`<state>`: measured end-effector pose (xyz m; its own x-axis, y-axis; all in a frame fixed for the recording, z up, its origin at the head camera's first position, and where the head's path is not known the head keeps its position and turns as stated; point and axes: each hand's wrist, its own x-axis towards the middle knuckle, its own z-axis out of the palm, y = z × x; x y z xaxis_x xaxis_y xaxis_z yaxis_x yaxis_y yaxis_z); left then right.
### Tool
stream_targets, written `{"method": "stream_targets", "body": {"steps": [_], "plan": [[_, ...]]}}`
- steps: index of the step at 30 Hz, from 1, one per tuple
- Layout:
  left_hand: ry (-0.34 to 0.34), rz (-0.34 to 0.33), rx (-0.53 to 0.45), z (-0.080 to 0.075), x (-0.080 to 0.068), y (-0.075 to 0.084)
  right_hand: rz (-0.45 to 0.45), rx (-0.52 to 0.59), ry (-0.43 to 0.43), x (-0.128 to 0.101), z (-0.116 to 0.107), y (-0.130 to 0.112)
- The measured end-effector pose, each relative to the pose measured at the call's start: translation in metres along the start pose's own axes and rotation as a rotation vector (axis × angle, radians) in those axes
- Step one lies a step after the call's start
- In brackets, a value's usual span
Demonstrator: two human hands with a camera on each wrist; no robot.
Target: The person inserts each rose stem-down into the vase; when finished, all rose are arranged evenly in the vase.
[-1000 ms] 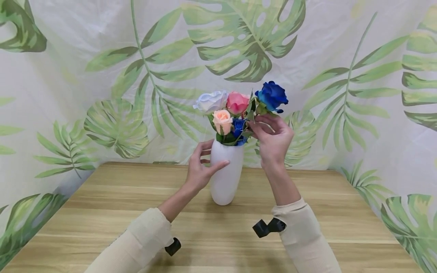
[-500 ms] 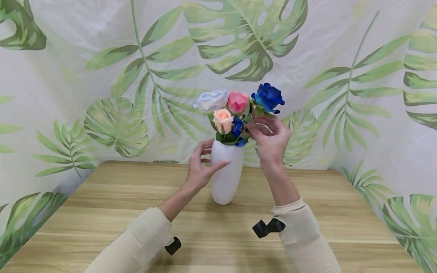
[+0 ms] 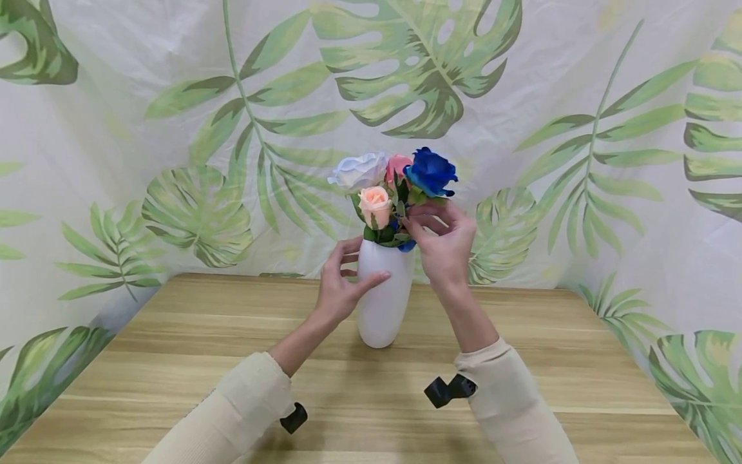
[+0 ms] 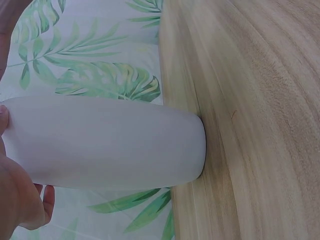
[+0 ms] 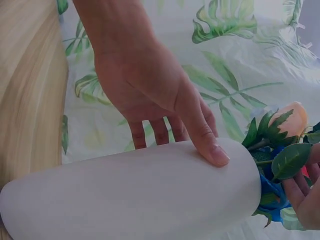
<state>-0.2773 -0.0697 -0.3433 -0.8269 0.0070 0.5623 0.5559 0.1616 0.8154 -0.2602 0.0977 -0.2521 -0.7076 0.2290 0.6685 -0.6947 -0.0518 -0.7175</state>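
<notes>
- Here, the left hand (image 3: 339,288) gripped the white vase (image 3: 384,293), its thumb across the front and its fingers (image 5: 159,131) curled round the back.
- The vase stood upright on the desk (image 3: 191,348), well back from the near edge.
- The right hand (image 3: 443,241) pinched the stem just under the dark blue rose (image 3: 430,171), beside 3 other blooms: white, pink and peach.
- Judged from this, a hard push on the stem could crowd the peach rose (image 3: 375,203) sideways or tip the narrow-based vase, should the left hand's grip slacken.
</notes>
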Motion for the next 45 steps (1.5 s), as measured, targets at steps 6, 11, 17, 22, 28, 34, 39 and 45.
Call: {"method": "stream_targets", "body": {"steps": [6,11,17,22,28,34,39,45], "plan": [[0.0,-0.003,-0.004,0.0,0.0,0.0,-0.014,-0.101,-0.012,-0.004,0.002,0.001],[0.0,-0.006,-0.006,-0.001,0.0,-0.001,-0.023,-0.067,-0.005,-0.007,0.002,0.001],[0.001,-0.008,0.002,-0.001,-0.001,-0.001,-0.062,0.05,0.047,-0.01,0.0,-0.001],[0.003,-0.004,0.009,0.0,-0.001,0.001,-0.093,0.105,0.066,-0.012,-0.002,-0.002],[0.002,-0.001,0.003,-0.001,-0.001,0.001,-0.086,0.02,0.019,-0.019,-0.003,0.005],[-0.002,-0.01,-0.003,-0.001,-0.002,0.0,-0.142,-0.002,0.056,-0.025,0.002,0.012],[0.002,-0.011,-0.001,-0.002,-0.002,-0.001,-0.165,0.074,0.143,-0.025,0.011,0.015],[0.005,0.0,-0.005,-0.001,-0.001,-0.001,-0.183,0.051,0.183,-0.023,0.018,0.017]]}}
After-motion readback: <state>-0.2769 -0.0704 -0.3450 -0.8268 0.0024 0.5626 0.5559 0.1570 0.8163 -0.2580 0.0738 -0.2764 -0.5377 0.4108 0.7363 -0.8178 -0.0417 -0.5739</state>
